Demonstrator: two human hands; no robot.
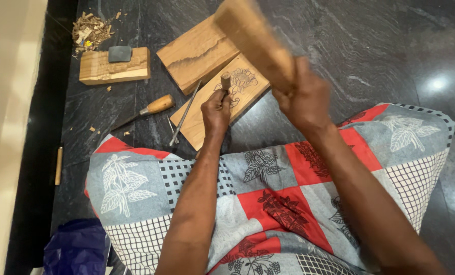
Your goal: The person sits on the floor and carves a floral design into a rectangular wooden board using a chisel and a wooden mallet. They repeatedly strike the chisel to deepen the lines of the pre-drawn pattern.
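The left hand (216, 109) is closing its fingers tightly around a chisel (225, 81), whose wooden top is standing out above the fist and whose tip is hidden behind the hand. The chisel is standing on a board (207, 119) with a flower drawing, lying on the dark floor (370, 51) just in front of the knees. The right hand (303, 99) is gripping a mallet (253, 38), raised and blurred above the board. A second plank (197, 51) is touching the board's far edge. Left of the board, a thin metal tool (184, 114) and a wooden-handled tool (145, 111) are lying. Farther left, a block (114, 69) is carrying a grey stone (119, 53), near a heap of chips (90, 31). A patterned cloth (268, 203) is covering the lap.
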